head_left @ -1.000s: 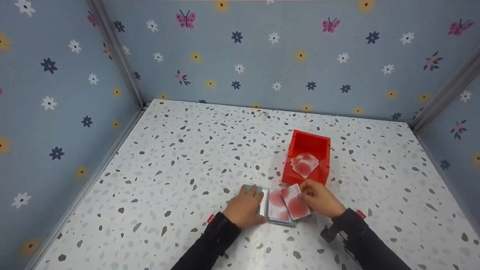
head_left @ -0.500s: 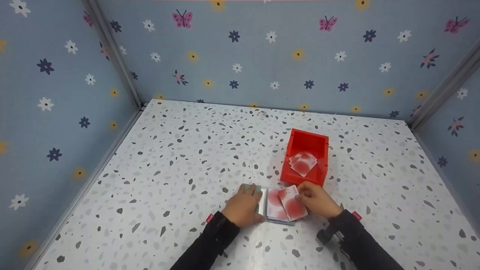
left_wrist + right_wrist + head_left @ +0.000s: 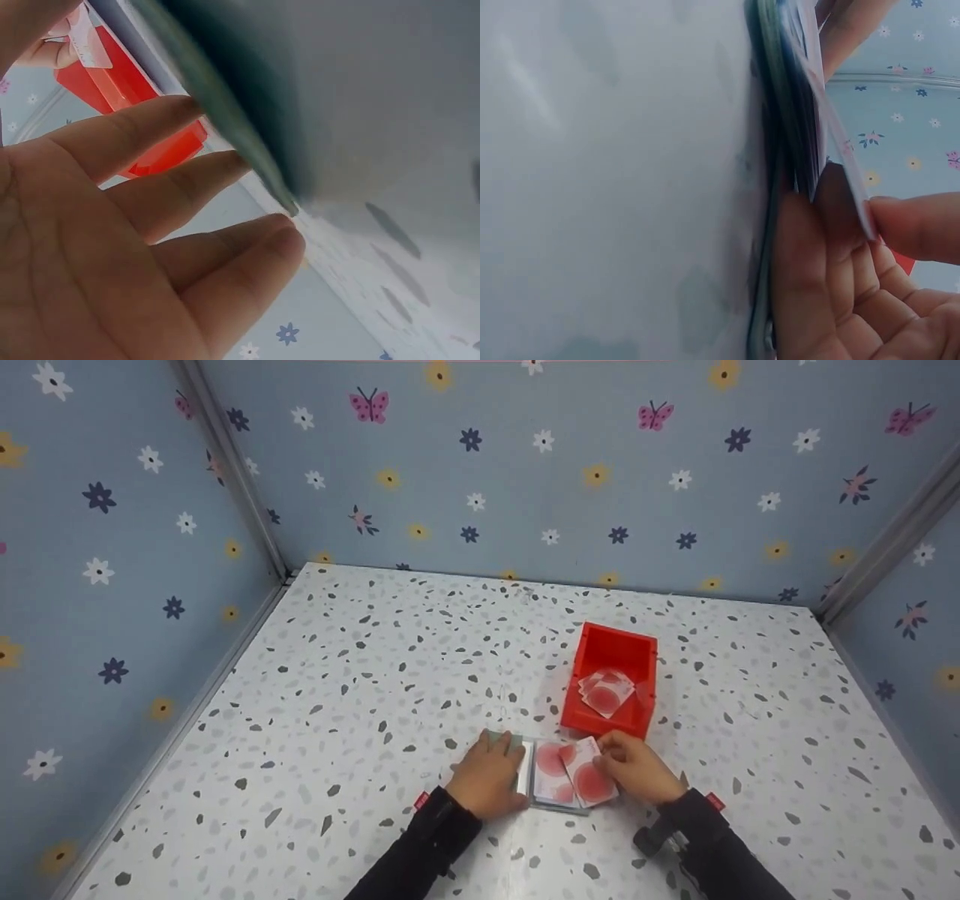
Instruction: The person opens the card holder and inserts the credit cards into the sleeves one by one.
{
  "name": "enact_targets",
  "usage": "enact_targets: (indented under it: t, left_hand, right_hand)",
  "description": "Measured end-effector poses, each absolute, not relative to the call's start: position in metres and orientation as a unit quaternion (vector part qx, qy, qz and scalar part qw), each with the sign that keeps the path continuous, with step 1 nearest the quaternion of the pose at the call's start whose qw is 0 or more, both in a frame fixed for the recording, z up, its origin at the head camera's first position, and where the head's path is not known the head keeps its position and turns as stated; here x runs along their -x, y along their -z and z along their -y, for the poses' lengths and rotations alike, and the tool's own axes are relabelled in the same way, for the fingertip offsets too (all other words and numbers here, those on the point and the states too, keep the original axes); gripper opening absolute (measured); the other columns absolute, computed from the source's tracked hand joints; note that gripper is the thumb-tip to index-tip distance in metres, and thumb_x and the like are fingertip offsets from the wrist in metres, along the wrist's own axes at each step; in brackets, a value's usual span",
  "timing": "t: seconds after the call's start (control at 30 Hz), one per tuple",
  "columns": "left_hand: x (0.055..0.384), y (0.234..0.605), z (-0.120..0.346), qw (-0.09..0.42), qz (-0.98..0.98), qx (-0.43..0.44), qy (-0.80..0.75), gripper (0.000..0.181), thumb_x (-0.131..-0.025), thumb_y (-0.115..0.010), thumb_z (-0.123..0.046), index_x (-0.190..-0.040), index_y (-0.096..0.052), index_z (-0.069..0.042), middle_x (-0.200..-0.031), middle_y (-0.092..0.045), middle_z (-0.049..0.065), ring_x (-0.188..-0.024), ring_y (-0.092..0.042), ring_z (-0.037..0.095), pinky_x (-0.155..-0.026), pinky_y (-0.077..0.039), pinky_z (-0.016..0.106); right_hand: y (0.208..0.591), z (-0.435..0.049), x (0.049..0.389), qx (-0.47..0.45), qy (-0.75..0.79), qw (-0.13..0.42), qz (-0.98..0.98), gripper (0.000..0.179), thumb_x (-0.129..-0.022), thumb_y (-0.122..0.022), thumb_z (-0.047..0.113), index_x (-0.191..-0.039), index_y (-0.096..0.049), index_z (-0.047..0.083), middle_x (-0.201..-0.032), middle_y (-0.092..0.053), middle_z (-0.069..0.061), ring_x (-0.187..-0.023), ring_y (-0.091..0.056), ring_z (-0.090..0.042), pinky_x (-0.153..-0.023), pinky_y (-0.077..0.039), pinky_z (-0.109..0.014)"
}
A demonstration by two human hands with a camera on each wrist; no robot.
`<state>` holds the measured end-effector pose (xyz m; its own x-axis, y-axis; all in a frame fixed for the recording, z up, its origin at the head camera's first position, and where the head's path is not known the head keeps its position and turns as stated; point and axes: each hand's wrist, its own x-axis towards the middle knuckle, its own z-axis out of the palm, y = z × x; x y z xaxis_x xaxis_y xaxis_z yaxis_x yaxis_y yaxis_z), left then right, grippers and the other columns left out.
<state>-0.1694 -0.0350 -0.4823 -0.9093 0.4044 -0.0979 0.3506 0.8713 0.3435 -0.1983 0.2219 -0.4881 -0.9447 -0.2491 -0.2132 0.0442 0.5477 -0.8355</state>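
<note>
A small album point(image 3: 560, 810) with a green cover lies spread on the table. My left hand point(image 3: 486, 778) rests on its left side, and in the left wrist view the extended fingers meet the cover's green edge point(image 3: 232, 124). Between thumb and fingers, my right hand point(image 3: 637, 769) pinches a card point(image 3: 592, 781) printed with red circles. This card slants over the right page, partly covering a similar card point(image 3: 551, 781) there. From the right wrist, the album's stacked pages point(image 3: 802, 112) appear edge-on, with the pinched card point(image 3: 849, 169) tilted away from them.
Just behind the right hand stands a red plastic bin point(image 3: 609, 728), with several fanned-out cards point(image 3: 606, 699) of the same pattern inside. A speckled white table point(image 3: 390, 660) carries everything, bounded by flowered blue walls point(image 3: 525, 480) at the back and sides.
The head view has shifted a little. The pinched card sits slightly nearer the album's front edge than before, while my left hand stays in place.
</note>
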Motion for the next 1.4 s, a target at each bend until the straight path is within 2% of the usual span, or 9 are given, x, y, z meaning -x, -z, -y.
enact_targets:
  t: [0.17, 0.43, 0.67, 0.73, 0.87, 1.13, 1.23, 1.3, 1.4]
  left_hand:
    - [0.166, 0.48, 0.024, 0.053, -0.964, -0.218, -0.14, 0.082, -0.077, -0.077, -0.039, -0.143, -0.046, -0.001, -0.15, -0.044, 0.021, -0.141, -0.035, 0.043, -0.12, -0.028, 0.05]
    - [0.164, 0.482, -0.006, 0.071, -0.964, -0.231, -0.115, 0.091, -0.08, -0.072, -0.053, -0.146, -0.041, 0.0, -0.151, -0.043, 0.019, -0.142, -0.039, 0.035, -0.119, -0.031, 0.042]
    - [0.165, 0.483, -0.022, 0.047, -0.969, -0.222, -0.093, 0.09, -0.075, -0.076, -0.054, -0.141, -0.046, 0.0, -0.133, -0.058, 0.016, -0.123, -0.055, 0.027, -0.105, -0.047, 0.036]
    - [0.166, 0.483, -0.025, 0.039, -0.97, -0.222, -0.088, 0.092, -0.073, -0.077, -0.055, -0.14, -0.047, 0.001, -0.127, -0.06, 0.015, -0.116, -0.056, 0.026, -0.101, -0.049, 0.035]
    - [0.167, 0.481, -0.026, 0.047, -0.969, -0.224, -0.096, 0.094, -0.073, -0.076, -0.059, -0.14, -0.048, 0.001, -0.128, -0.06, 0.016, -0.116, -0.056, 0.026, -0.101, -0.049, 0.036]
    - [0.167, 0.478, -0.012, 0.069, -0.951, -0.224, -0.2, 0.067, -0.084, -0.067, -0.041, -0.136, -0.053, -0.003, -0.133, -0.06, 0.017, -0.121, -0.058, 0.03, -0.104, -0.049, 0.039]
    - [0.165, 0.477, -0.008, 0.074, -0.943, -0.22, -0.239, 0.063, -0.081, -0.069, -0.036, -0.135, -0.054, -0.006, -0.124, -0.065, 0.012, -0.109, -0.063, 0.026, -0.096, -0.053, 0.035]
    - [0.163, 0.475, -0.005, 0.079, -0.936, -0.22, -0.263, 0.062, -0.08, -0.069, -0.033, -0.134, -0.054, -0.007, -0.106, -0.068, 0.006, -0.091, -0.064, 0.018, -0.081, -0.055, 0.029]
    - [0.162, 0.471, -0.001, 0.091, -0.927, -0.219, -0.29, 0.067, -0.081, -0.067, -0.032, -0.14, -0.049, -0.006, -0.08, -0.063, -0.002, -0.067, -0.055, 0.01, -0.061, -0.048, 0.022]
  right_hand:
    - [0.491, -0.225, 0.196, 0.062, 0.465, 0.145, -0.871, 0.019, -0.093, -0.063, 0.012, -0.107, -0.056, 0.002, -0.083, -0.056, -0.006, -0.07, -0.052, -0.017, -0.062, -0.048, -0.023]
    - [0.491, -0.224, 0.195, 0.029, 0.471, 0.146, -0.869, 0.017, -0.093, -0.063, 0.012, -0.108, -0.058, 0.005, -0.1, -0.06, -0.008, -0.084, -0.056, -0.019, -0.071, -0.05, -0.026]
    - [0.491, -0.226, 0.195, 0.037, 0.477, 0.141, -0.866, 0.017, -0.093, -0.062, 0.011, -0.109, -0.058, 0.005, -0.098, -0.062, -0.008, -0.08, -0.057, -0.018, -0.07, -0.05, -0.025]
    - [0.491, -0.227, 0.194, 0.042, 0.481, 0.139, -0.865, 0.018, -0.094, -0.062, 0.011, -0.109, -0.057, 0.003, -0.096, -0.062, -0.009, -0.077, -0.056, -0.018, -0.067, -0.049, -0.025]
    - [0.489, -0.228, 0.193, 0.052, 0.487, 0.139, -0.861, 0.021, -0.095, -0.06, 0.012, -0.112, -0.055, 0.002, -0.097, -0.061, -0.01, -0.077, -0.054, -0.017, -0.065, -0.048, -0.024]
    - [0.49, -0.228, 0.193, 0.029, 0.492, 0.143, -0.858, 0.02, -0.095, -0.058, 0.013, -0.113, -0.055, 0.005, -0.097, -0.062, -0.01, -0.082, -0.055, -0.02, -0.069, -0.05, -0.027]
    - [0.49, -0.229, 0.193, 0.024, 0.496, 0.145, -0.856, 0.021, -0.095, -0.059, 0.013, -0.114, -0.055, 0.005, -0.097, -0.062, -0.009, -0.083, -0.055, -0.02, -0.069, -0.05, -0.027]
    - [0.49, -0.23, 0.194, 0.027, 0.503, 0.147, -0.851, 0.022, -0.095, -0.058, 0.013, -0.115, -0.054, 0.004, -0.096, -0.061, -0.009, -0.083, -0.055, -0.019, -0.069, -0.05, -0.026]
    - [0.491, -0.232, 0.194, 0.041, 0.515, 0.149, -0.843, 0.023, -0.096, -0.057, 0.012, -0.115, -0.053, 0.002, -0.093, -0.06, -0.009, -0.081, -0.054, -0.019, -0.067, -0.049, -0.025]
